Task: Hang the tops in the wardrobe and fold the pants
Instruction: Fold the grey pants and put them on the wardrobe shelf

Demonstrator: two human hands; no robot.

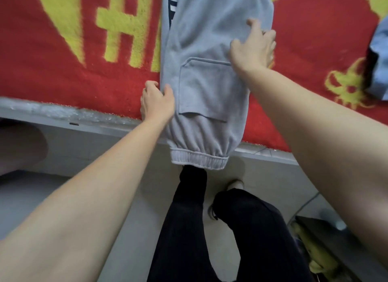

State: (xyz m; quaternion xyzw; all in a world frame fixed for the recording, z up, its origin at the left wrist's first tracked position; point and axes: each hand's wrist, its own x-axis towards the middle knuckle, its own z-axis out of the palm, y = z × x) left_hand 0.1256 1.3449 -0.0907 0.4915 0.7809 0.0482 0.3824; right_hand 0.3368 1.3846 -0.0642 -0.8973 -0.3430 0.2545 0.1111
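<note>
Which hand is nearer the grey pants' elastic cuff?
Left. The left hand grips the grey pants just above the cuff; the right hand grips their opposite edge farther up.

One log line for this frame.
grey pants flat on red blanket, cuff overhanging | left hand pinches left edge | right hand grips right edge

Both bare forearms reached forward, the right one further than the left. The left grip pinched the near left edge of the grey pants, with the thumb on top and the fingers curled beside it. The right grip held the far right edge, thumb spread on the cloth and fingers curled over it.
</note>
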